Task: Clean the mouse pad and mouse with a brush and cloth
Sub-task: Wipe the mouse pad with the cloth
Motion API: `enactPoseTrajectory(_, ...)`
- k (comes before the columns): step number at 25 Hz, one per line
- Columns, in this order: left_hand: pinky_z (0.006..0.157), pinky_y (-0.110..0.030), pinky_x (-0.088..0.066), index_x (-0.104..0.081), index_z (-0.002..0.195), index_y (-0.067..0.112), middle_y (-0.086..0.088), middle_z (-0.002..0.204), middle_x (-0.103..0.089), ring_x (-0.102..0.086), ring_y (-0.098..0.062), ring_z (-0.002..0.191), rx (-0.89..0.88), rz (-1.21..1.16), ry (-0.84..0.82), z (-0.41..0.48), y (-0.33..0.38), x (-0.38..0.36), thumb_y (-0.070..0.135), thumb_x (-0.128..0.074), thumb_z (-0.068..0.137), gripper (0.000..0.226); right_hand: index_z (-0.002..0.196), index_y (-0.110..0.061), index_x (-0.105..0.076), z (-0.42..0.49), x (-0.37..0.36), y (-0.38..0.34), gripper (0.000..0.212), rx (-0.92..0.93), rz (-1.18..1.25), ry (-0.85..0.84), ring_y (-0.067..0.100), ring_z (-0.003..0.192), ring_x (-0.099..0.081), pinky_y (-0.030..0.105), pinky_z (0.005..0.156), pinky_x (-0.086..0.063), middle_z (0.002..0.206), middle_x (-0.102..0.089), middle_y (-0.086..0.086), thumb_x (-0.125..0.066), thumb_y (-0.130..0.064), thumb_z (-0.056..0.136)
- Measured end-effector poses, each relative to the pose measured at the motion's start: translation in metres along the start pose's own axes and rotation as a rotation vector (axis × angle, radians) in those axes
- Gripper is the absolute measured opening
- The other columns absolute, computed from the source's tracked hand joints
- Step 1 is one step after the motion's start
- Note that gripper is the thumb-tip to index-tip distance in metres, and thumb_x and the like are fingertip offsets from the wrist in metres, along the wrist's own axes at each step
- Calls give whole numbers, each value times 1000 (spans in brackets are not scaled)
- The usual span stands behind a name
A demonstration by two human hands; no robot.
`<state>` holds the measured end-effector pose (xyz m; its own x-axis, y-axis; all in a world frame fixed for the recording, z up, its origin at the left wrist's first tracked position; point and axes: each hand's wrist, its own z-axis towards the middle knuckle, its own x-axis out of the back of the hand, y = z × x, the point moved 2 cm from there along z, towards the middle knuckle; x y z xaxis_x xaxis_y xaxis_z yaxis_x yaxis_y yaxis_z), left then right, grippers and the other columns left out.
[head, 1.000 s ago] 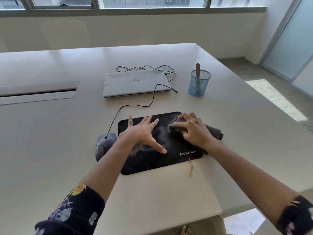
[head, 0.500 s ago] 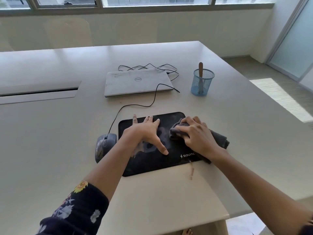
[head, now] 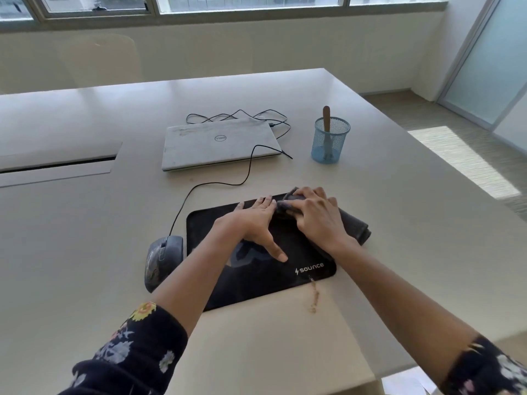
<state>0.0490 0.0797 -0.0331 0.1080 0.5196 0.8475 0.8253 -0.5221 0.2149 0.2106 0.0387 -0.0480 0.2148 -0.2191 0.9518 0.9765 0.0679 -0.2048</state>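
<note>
Black mouse pad (head: 256,280), thin, flat, rounded corners, matte surface with a white "sounce" logo at its near right corner; lies on the pale, smooth bench (head: 85,238). Faint greyish smudges show across the pad's middle.

Left hand (head: 253,223) flat on the pad, palm down, fingers (head: 266,201) spread and released, thumb stretched toward the logo; grasps nothing.

Right hand (head: 316,220) presses a dark grey cloth (head: 353,226), soft and bunched, at the pad's far right edge. Fingers curled over the cloth's front fold, clenched on it. The cloth's thick rolled end trails off the pad onto the bench.

Grey wired mouse (head: 162,260), rounded and mottled, sits just beside the pad's left edge, its thin black cable running toward the closed white laptop (head: 219,143).

Blue mesh pen cup (head: 330,141), cylindrical, stands right of the laptop with a wooden brush handle (head: 326,118) upright inside.

Small brownish stain (head: 313,297) on the bench just below the logo.

Against half a second ago: the right hand and cloth have slid farther up the pad, now touching the left fingertips; the logo reads whole.
</note>
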Motion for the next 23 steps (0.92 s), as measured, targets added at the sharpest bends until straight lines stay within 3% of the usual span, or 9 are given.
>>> enactPoseTrajectory(5, 116, -51, 15, 13, 154, 21, 7, 161, 19, 20, -6, 145, -5, -21, 27, 2, -5, -1, 78, -74, 50, 147, 136, -26, -55, 11, 0, -5, 37, 26, 63, -48, 15, 144, -33, 40, 116, -24, 150, -46, -1, -48, -25, 100)
enactPoseTrajectory(10, 118, -47, 13, 14, 153, 19, 6, 160, 22, 22, -6, 145, -35, -43, 39, 7, -9, -6, 78, -74, 50, 148, 140, -25, -53, -49, -5, -5, 41, 136, 160, -62, 12, 147, -26, 39, 119, -22, 153, -40, 0, -49, -27, 99)
enactPoseTrajectory(14, 117, -42, 14, 14, 154, 18, 6, 160, 22, 23, -6, 144, -54, -45, 42, 8, -11, -8, 79, -72, 51, 147, 146, -22, -43, -1, -2, -16, 44, 56, 106, -127, 16, 149, -19, 39, 120, -17, 158, -30, 5, -41, -29, 103)
enactPoseTrajectory(23, 117, -40, 14, 13, 153, 20, 7, 160, 22, 23, -5, 144, -81, -56, 61, 9, -15, -11, 84, -69, 47, 148, 134, -25, -58, -44, 4, -7, 38, 139, 257, -94, 15, 143, -35, 35, 118, -27, 148, -47, 3, -57, -23, 96)
